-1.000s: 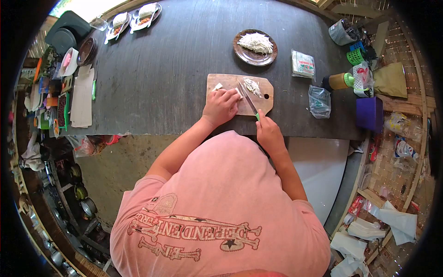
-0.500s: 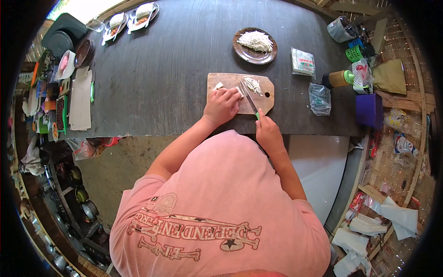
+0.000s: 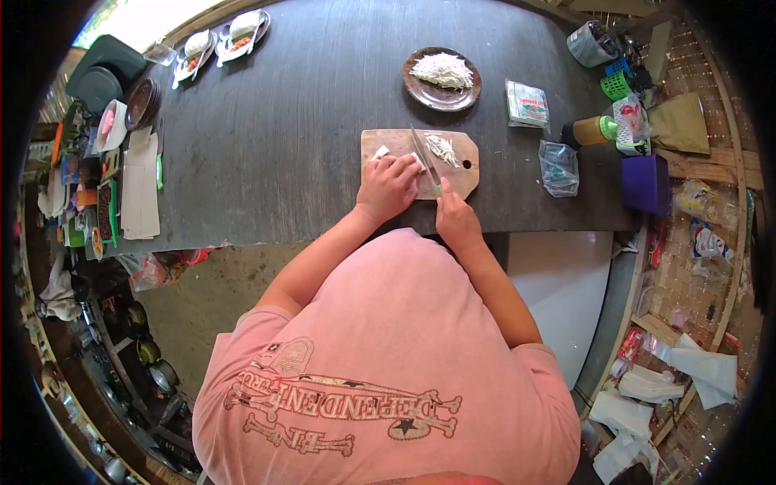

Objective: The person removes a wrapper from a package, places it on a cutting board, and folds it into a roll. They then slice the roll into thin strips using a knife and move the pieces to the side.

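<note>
On the wooden cutting board (image 3: 400, 140), my left hand (image 3: 386, 186) presses down with curled fingers on a white block of food (image 3: 419, 161), mostly hidden under the fingertips. A small white chunk (image 3: 381, 152) lies just beyond that hand. My right hand (image 3: 458, 218) grips a green-handled knife (image 3: 424, 158), its blade slanting up and left along the block's right side. Thin white strips (image 3: 441, 149) lie to the right of the blade. Behind the board, a brown plate (image 3: 443, 102) carries a heap of similar white shreds (image 3: 442, 71).
To the right are a stack of packets (image 3: 527, 105), a clear plastic bag (image 3: 558, 169), a bottle (image 3: 590, 131) and a purple container (image 3: 645, 186). Two served plates of food (image 3: 194, 56) stand at the far left. Cardboard (image 3: 141, 190) lies along the left edge.
My right hand has shifted left with the knife, whose blade now sits closer to my left fingertips and stands more upright. The left hand stays in place on the block.
</note>
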Demonstrator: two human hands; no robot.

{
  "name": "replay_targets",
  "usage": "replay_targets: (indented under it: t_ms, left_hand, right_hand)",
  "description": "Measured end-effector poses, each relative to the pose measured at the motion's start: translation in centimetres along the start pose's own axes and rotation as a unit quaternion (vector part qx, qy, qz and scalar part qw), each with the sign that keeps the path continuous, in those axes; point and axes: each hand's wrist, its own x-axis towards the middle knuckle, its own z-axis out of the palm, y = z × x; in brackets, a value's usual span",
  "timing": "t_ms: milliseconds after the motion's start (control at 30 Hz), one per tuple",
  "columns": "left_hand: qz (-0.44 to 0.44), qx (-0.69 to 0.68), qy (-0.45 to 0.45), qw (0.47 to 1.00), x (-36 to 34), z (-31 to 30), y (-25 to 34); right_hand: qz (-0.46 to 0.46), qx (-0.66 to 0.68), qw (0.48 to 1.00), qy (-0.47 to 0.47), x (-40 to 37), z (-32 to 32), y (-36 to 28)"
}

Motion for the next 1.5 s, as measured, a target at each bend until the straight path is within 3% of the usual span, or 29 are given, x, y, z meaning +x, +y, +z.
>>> replay_targets:
  t_ms: [300, 600, 1200, 1500]
  left_hand:
    - [-0.004, 0.003, -0.003, 1.000, -0.1, 0.0, 0.1]
    - [-0.003, 0.010, -0.008, 1.000, 0.0, 0.2, 0.0]
    - [0.014, 0.094, -0.048, 0.994, 0.6, -0.4, 0.9]
    - [0.028, 0.095, -0.034, 0.994, 0.5, -0.4, 0.8]
  right_hand:
    - [0.058, 0.045, 0.994, -0.077, -3.2, -3.8, 0.7]
    - [0.018, 0.129, 0.991, -0.007, -0.1, 0.0, 2.1]
    - [0.015, 0.075, 0.996, -0.041, -4.7, -2.9, 4.7]
    - [-0.024, 0.154, 0.986, 0.056, -2.9, -4.6, 4.6]
